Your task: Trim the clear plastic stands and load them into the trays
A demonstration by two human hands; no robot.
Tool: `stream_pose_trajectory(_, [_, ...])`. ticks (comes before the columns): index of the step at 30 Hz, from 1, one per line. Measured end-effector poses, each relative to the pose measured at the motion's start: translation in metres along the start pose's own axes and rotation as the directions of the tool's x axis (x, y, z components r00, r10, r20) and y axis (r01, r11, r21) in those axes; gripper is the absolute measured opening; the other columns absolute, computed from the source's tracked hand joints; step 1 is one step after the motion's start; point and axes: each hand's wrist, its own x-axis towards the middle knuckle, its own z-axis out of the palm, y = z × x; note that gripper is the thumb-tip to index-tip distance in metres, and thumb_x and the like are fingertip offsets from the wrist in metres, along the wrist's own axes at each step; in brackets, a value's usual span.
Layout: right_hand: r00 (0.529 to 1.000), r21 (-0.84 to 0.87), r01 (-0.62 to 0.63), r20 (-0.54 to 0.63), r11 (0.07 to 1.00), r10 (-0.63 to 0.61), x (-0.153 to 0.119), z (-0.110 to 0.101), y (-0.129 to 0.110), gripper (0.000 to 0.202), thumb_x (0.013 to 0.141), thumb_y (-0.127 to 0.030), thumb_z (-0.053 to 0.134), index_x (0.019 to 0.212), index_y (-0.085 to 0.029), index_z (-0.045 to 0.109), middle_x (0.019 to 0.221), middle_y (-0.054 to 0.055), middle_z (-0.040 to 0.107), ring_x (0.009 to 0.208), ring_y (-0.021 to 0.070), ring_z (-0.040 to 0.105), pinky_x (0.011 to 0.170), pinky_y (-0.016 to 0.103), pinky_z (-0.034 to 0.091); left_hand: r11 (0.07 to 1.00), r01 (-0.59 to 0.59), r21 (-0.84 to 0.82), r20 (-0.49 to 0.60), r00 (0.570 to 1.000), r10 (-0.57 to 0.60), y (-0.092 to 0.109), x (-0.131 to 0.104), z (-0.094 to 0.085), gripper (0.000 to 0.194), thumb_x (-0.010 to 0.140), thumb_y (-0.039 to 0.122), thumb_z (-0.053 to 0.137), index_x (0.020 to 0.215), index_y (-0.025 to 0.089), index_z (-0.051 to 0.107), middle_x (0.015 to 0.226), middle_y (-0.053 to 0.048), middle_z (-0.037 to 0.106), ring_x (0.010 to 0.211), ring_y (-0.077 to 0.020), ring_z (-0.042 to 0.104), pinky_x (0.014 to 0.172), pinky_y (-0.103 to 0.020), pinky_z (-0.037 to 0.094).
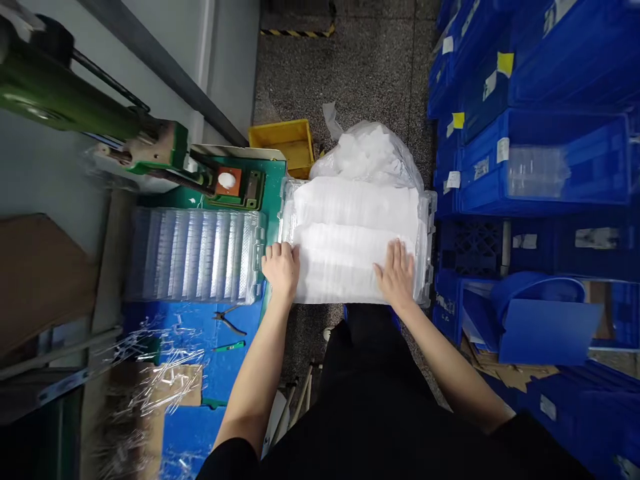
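Note:
White sheets [355, 260] of soft material lie over a clear plastic tray [427, 247] in front of me. My left hand [281, 268] is closed around the tray's left edge, its thumb by the sheets. My right hand [396, 275] lies flat on the right part of the sheets with its fingers stretched out. Just beyond the tray, a clear plastic bag [370, 153] bulges with white material. Left of my left hand lies a stack of clear ridged plastic trays [200, 255].
A green hand press [165, 150] stands at the upper left, by a yellow bin [287, 143]. Pliers [230, 321], a green-handled tool [231, 346] and thin clear plastic pieces [173, 383] lie on the left bench. Blue crates [545, 207] line the right side.

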Motion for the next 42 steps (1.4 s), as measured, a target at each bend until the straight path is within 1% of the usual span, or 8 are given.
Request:
stream_pose_trajectory(7, [0.999, -0.191, 0.021, -0.030, 0.981, -0.028, -0.007, -0.026, 0.015, 0.080, 0.117, -0.057, 0.021, 0.182, -0.013, 0.003, 0.185, 0.027, 0.022, 0.173, 0.0447, 0.018, 0.133, 0.077, 0.018, 0.960, 0.090, -0.266, -0.071, 0.991, -0.113, -0.019, -0.004, 0.005, 0.050, 0.109, 0.052, 0.058, 0.139, 0.013, 0.066, 0.153, -0.031, 0.058, 0.140, -0.0522, 0.051, 0.119, -0.067, 0.036])
stream_pose_trajectory(13, [0.903, -0.096, 0.422, -0.048, 0.902, -0.427, 0.027, -0.045, -0.112, 0.060, 0.116, -0.048, 0.044, 0.164, -0.011, 0.041, 0.176, 0.034, 0.024, 0.168, 0.0527, 0.018, 0.124, 0.082, 0.030, 0.703, 0.353, -0.617, -0.136, 0.833, -0.537, -0.101, -0.087, 0.009, 0.048, 0.108, 0.045, 0.061, 0.145, 0.015, 0.062, 0.162, -0.026, 0.049, 0.153, -0.0438, 0.044, 0.131, -0.061, 0.029])
stream_pose_trajectory(20, [0.465, 0.037, 0.856, 0.380, 0.515, -0.800, 0.011, 0.118, -0.374, 0.037, 0.108, -0.040, 0.074, 0.138, -0.019, 0.070, 0.143, 0.012, 0.070, 0.127, 0.0297, 0.070, 0.107, 0.053, 0.061, 0.045, 0.413, -0.910, 0.163, 0.455, -0.875, -0.152, -0.166, 0.091, 0.039, 0.109, 0.044, 0.068, 0.138, 0.017, 0.066, 0.139, -0.014, 0.068, 0.121, -0.0281, 0.069, 0.109, -0.052, 0.059])
stream_pose_trajectory(24, [0.401, -0.025, 0.889, 0.524, 0.457, -0.752, -0.015, 0.201, -0.408, 0.041, 0.108, -0.040, 0.075, 0.142, -0.018, 0.069, 0.142, 0.012, 0.070, 0.121, 0.0285, 0.073, 0.102, 0.051, 0.065, -0.289, 0.239, -0.927, 0.363, 0.380, -0.851, -0.156, -0.162, 0.125, 0.039, 0.109, 0.044, 0.071, 0.136, 0.016, 0.069, 0.133, -0.012, 0.071, 0.115, -0.0259, 0.073, 0.101, -0.048, 0.065])
stream_pose_trajectory(28, [0.304, -0.041, 0.934, 0.610, 0.354, -0.731, -0.013, 0.228, -0.395, 0.041, 0.108, -0.040, 0.075, 0.142, -0.018, 0.069, 0.143, 0.013, 0.070, 0.122, 0.0285, 0.073, 0.102, 0.051, 0.065, -0.502, 0.012, -0.865, 0.476, 0.340, -0.811, -0.171, -0.154, 0.137, 0.039, 0.108, 0.042, 0.072, 0.137, 0.016, 0.069, 0.138, -0.013, 0.070, 0.121, -0.0277, 0.072, 0.104, -0.050, 0.064])
stream_pose_trajectory(31, [0.221, -0.023, 0.963, 0.644, 0.270, -0.733, 0.002, 0.224, -0.393, 0.041, 0.108, -0.040, 0.075, 0.142, -0.018, 0.069, 0.143, 0.013, 0.070, 0.123, 0.0287, 0.073, 0.104, 0.051, 0.064, -0.608, -0.133, -0.783, 0.538, 0.347, -0.769, -0.185, -0.147, 0.136, 0.039, 0.108, 0.040, 0.073, 0.137, 0.016, 0.069, 0.142, -0.013, 0.069, 0.125, -0.0285, 0.070, 0.106, -0.051, 0.063])
stream_pose_trajectory(37, [0.080, 0.109, 0.974, 0.653, 0.197, -0.753, 0.047, 0.191, -0.415, 0.038, 0.108, -0.043, 0.074, 0.138, -0.019, 0.071, 0.139, 0.012, 0.072, 0.120, 0.0281, 0.073, 0.102, 0.051, 0.064, -0.742, -0.309, -0.595, 0.528, 0.546, -0.650, -0.198, -0.120, 0.119, 0.032, 0.107, 0.038, 0.075, 0.129, 0.015, 0.071, 0.127, -0.010, 0.073, 0.109, -0.0234, 0.074, 0.095, -0.043, 0.066])
stream_pose_trajectory(42, [0.033, 0.223, 0.950, 0.628, 0.220, -0.778, 0.074, 0.168, -0.434, 0.035, 0.108, -0.045, 0.074, 0.129, -0.017, 0.073, 0.130, 0.010, 0.074, 0.113, 0.0258, 0.074, 0.100, 0.048, 0.064, -0.774, -0.390, -0.498, 0.496, 0.605, -0.623, -0.201, -0.098, 0.104, 0.027, 0.107, 0.036, 0.075, 0.122, 0.014, 0.071, 0.118, -0.008, 0.073, 0.100, -0.0200, 0.073, 0.088, -0.037, 0.065])
